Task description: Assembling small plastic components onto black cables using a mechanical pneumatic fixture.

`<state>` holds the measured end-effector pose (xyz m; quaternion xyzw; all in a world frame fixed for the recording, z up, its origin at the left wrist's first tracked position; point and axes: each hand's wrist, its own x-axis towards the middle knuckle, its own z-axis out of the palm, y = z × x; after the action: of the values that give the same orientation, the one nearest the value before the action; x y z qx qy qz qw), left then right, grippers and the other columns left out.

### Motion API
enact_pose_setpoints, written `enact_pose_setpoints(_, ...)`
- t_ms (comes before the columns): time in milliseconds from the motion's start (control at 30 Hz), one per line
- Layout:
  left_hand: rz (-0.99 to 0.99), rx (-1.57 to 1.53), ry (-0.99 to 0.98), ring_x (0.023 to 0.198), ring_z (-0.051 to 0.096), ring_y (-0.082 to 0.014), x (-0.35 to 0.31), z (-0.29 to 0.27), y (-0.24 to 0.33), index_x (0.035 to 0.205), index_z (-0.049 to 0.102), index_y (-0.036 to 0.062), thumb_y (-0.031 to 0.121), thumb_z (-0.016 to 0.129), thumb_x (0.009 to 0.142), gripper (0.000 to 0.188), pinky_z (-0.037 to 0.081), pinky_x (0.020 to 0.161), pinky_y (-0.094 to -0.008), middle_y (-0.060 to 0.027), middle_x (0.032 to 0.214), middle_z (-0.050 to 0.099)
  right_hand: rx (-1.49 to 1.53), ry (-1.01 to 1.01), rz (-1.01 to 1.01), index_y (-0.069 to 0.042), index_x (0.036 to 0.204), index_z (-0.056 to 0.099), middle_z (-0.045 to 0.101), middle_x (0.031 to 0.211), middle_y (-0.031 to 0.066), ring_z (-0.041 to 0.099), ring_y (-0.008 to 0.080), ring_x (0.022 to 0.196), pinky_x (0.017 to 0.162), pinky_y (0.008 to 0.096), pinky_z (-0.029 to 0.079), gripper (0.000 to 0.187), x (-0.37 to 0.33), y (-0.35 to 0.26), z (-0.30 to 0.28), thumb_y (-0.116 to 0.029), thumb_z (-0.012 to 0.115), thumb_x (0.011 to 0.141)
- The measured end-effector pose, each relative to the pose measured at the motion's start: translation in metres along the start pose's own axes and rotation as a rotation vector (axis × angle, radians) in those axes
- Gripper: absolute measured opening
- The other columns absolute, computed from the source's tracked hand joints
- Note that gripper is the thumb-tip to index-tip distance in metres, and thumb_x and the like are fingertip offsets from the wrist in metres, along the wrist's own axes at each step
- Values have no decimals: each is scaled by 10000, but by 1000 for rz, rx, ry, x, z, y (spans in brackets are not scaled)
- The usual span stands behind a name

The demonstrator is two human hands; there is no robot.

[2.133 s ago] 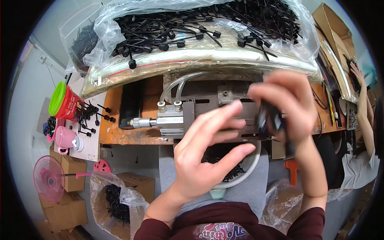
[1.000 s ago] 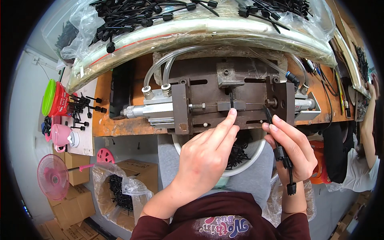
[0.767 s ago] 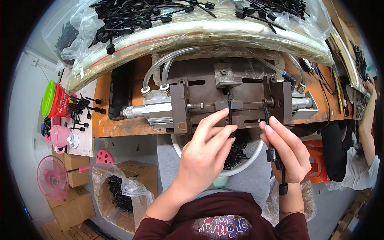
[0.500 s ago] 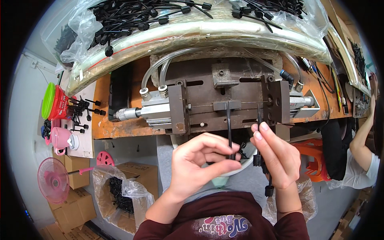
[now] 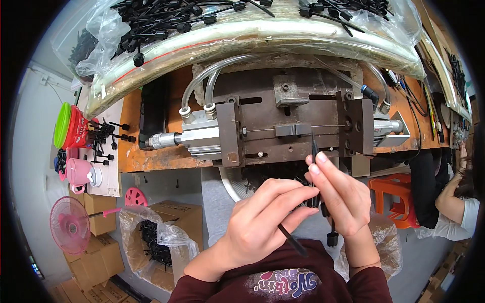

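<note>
My left hand [image 5: 255, 222] is closed, thumb and forefinger pinching at the ribbed head of a black plastic rod beside my right fingers. Another thin black rod [image 5: 292, 240] sticks out below my left hand, slanting down toward my shirt. My right hand [image 5: 348, 202] grips several black rods, one tip [image 5: 314, 144] pointing up and a ribbed head [image 5: 332, 239] hanging below the palm. Just beyond my fingers is a brown metal fixture [image 5: 268, 146]. At its middle sits a small split grey block [image 5: 293, 130], with no rod in it, on a thin horizontal shaft.
Silver air cylinders [image 5: 201, 139] with clear hoses flank the fixture. Piled black rods [image 5: 172, 22] lie on the plastic-wrapped ledge. A lined carton [image 5: 156, 242] and pink fan [image 5: 69, 224] stand left. An orange stool [image 5: 394, 194] and another person's arm [image 5: 452, 202] are right.
The rod in my left hand has come away from the grey block and now slants downward. My left hand has shifted right, up against the rods in my right hand.
</note>
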<state>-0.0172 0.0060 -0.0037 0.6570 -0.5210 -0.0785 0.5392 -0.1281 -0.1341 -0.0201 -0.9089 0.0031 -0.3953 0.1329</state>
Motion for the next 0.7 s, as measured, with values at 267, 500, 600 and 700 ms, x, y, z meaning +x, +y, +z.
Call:
enact_pose_setpoints(267,144,551,-99,660,653,-144,7,5,-21,1015,719,38,63,780,703,319,477,504,-239,-92,1120,693,-65,118,122,45,1054,685,679,1104,198,717,246,898,702,288,594,291,-6,7,-6,58,736,768)
enact_pose_setpoints(500,104,616,-136,523,603,-128,18,7,-24,994,721,56,110,754,743,259,462,480,-248,-72,1207,672,-82,123,181,40,1073,679,683,1095,183,715,251,923,744,299,602,302,-4,0,-12,52,739,778)
enact_pose_setpoints(600,84,575,-122,525,607,-134,19,6,-23,993,720,60,111,760,741,260,462,477,-253,-71,1214,668,-80,128,198,39,1074,678,683,1096,180,714,256,931,764,305,603,301,-5,-1,-15,55,740,780)
enact_pose_setpoints(700,44,565,-138,587,651,-152,18,5,-23,995,720,65,111,769,743,261,494,510,-250,-71,1201,673,-100,118,172,47,1080,673,678,1105,197,716,261,923,742,301,600,330,-7,1,-18,68,750,759)
